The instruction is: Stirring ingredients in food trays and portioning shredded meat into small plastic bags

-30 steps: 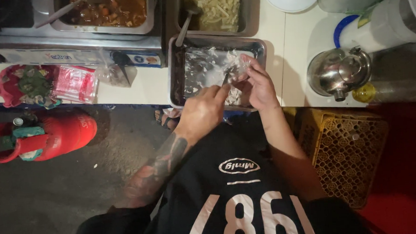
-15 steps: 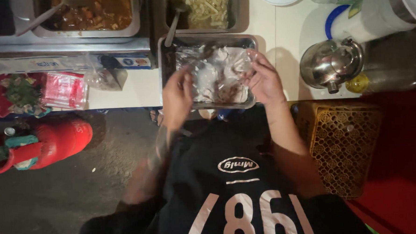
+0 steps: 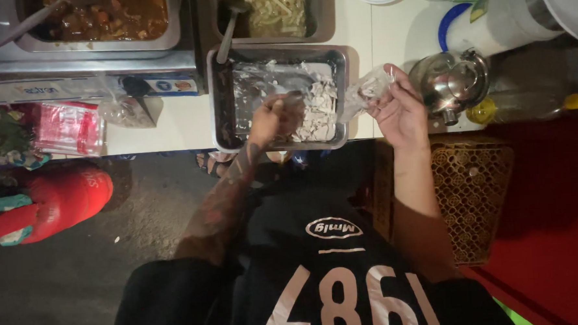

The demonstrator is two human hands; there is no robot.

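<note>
A steel tray (image 3: 218,94) on the white counter holds white sliced food (image 3: 316,109) and crumpled clear film. My left hand (image 3: 271,118), on a tattooed arm, is down inside the tray beside the white pieces. Its fingers are closed around what looks like a small metal utensil (image 3: 289,99). My right hand (image 3: 400,109) is raised just off the tray's right edge and pinches a clear plastic bag (image 3: 367,89) that hangs toward the tray.
Behind the tray stand a pan of brown stew (image 3: 107,14) and a pan of pale noodles (image 3: 279,7), each with a spoon. A steel kettle (image 3: 451,77) and a white container (image 3: 491,23) are at right. A yellow crate (image 3: 472,193) and a red cylinder (image 3: 63,198) are on the floor.
My hands have parted. The right hand lifted out of the tray to the right with the plastic bag, and the left hand moved in to the white pieces.
</note>
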